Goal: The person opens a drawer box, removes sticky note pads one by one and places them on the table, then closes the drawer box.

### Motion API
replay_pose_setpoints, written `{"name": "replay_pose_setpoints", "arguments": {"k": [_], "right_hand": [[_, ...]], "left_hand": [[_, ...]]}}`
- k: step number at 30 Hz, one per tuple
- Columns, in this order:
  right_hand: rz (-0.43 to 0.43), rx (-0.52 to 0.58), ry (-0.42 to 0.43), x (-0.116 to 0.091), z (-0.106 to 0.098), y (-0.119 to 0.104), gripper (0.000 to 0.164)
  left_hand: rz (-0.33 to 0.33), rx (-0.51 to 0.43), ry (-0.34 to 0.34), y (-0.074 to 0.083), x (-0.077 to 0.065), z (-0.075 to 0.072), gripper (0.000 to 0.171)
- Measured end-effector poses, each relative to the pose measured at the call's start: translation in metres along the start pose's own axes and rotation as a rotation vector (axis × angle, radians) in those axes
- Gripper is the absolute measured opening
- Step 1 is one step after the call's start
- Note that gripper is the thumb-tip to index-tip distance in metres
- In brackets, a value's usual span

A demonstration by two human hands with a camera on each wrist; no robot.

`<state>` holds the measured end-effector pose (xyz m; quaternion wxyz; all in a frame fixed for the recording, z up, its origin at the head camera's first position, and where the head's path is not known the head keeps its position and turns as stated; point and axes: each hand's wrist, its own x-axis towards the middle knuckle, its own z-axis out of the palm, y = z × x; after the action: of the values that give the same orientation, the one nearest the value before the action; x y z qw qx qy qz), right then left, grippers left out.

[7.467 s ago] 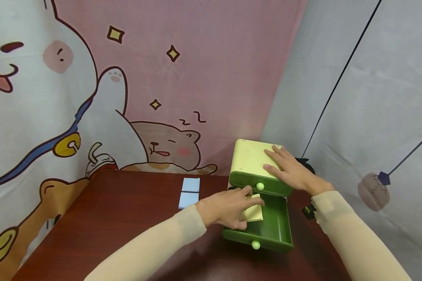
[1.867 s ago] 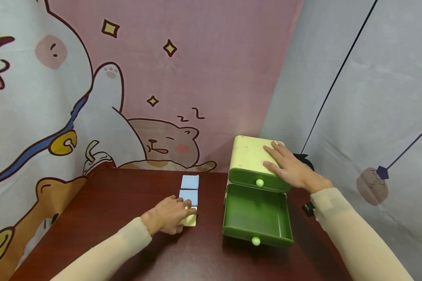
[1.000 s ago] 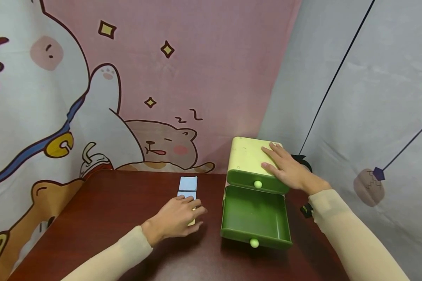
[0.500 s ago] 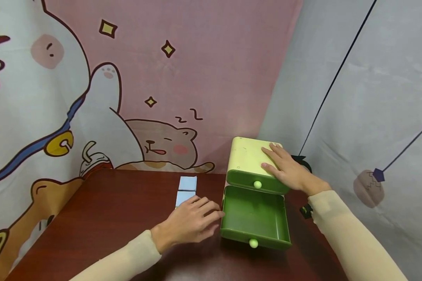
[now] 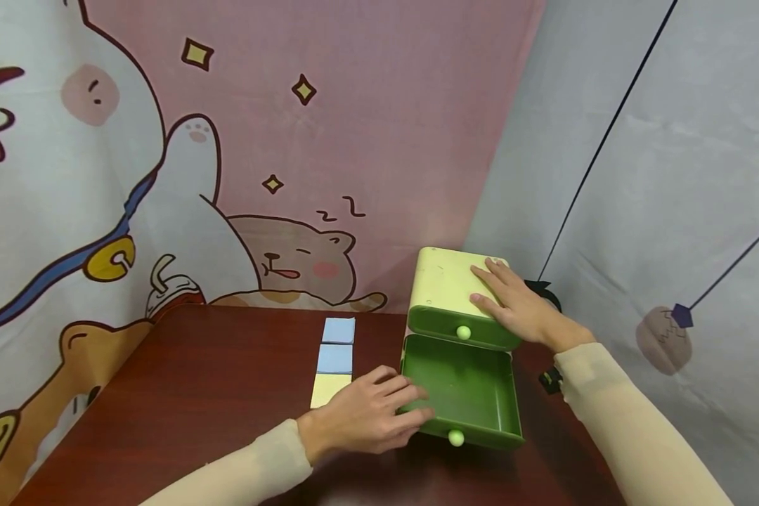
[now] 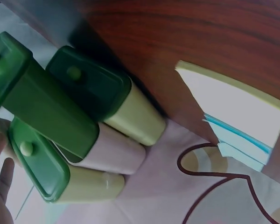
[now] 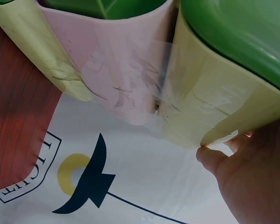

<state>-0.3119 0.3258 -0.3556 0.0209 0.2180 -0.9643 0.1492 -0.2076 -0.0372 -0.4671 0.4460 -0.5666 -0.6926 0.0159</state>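
Note:
My left hand [image 5: 376, 411] hovers at the front left corner of the pulled-out green drawer [image 5: 458, 383], its fingers loosely bent and holding nothing; I cannot tell whether they touch the rim. The drawer's floor is bare. Flat on the pale yellow top of the small drawer cabinet [image 5: 445, 277] rests my right hand [image 5: 521, 306], fingers spread. To the left, a yellow sticky note pad [image 5: 330, 388] lies in a column with two blue sticky note pads [image 5: 335, 358] behind it. Three stacked tiers, the middle one pink [image 6: 123, 151], show in the left wrist view.
A dark red wooden table [image 5: 228, 393] carries everything. Behind it hangs a pink cartoon curtain [image 5: 405, 140], and a white one [image 5: 658, 176] closes off the right side. Clear tape [image 7: 163, 70] spans the tiers' sides.
The yellow pad has gone from inside the drawer to the table in front of the blue pads. My left hand has let it go and moved right to the drawer; my right hand stays put.

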Motion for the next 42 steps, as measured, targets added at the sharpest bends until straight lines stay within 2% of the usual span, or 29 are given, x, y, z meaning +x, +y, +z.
{"name": "replay_pose_setpoints", "arguments": {"k": [9, 20, 26, 42], "right_hand": [[-0.010, 0.003, 0.009, 0.000, -0.001, 0.001, 0.077], [-0.011, 0.013, 0.010, 0.001, -0.001, 0.002, 0.077], [-0.017, 0.013, 0.013, 0.002, 0.000, 0.004, 0.077], [-0.023, 0.015, 0.013, 0.003, -0.001, 0.006, 0.077]], "left_hand": [[0.124, 0.020, -0.021, 0.016, 0.017, 0.008, 0.029], [0.232, 0.088, -0.021, 0.027, 0.032, 0.018, 0.031], [0.217, 0.080, -0.044, 0.029, 0.035, 0.021, 0.030], [0.191, 0.084, -0.033, 0.033, 0.039, 0.027, 0.029]]}}
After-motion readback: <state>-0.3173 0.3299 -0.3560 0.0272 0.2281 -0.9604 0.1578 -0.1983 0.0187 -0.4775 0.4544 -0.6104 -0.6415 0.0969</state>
